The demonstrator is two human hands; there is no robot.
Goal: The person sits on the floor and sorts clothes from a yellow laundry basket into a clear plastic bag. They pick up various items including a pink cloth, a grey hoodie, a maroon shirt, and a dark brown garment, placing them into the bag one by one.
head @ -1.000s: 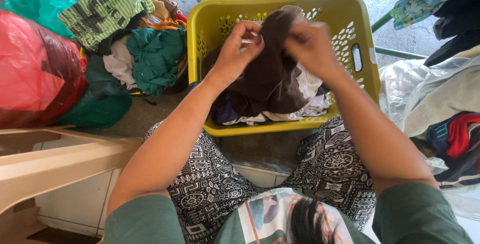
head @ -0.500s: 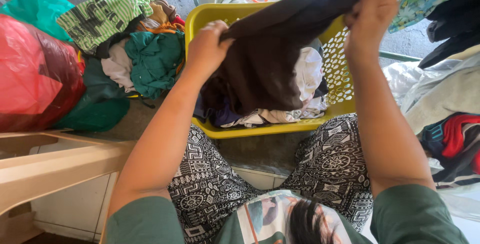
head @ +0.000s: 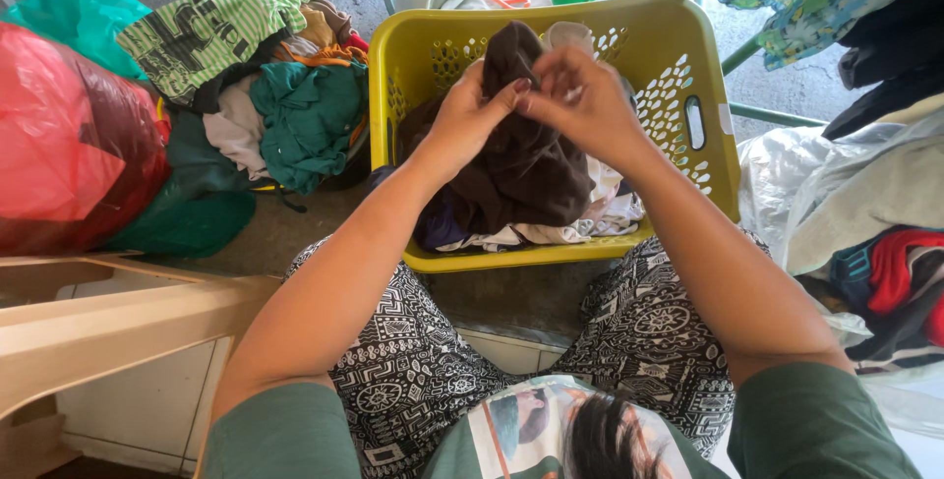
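The left hand [head: 470, 117] and the right hand [head: 582, 105] meet in one closed grip on the top edge of a dark brown garment [head: 526, 159], fingertips pinching the cloth between them. The garment hangs down from the grip into a yellow laundry basket [head: 678, 95], on top of white and dark clothes [head: 590, 223]. To the left of the grip lies a pile of clothes [head: 285, 105] on the floor, beside a red bag [head: 69, 145].
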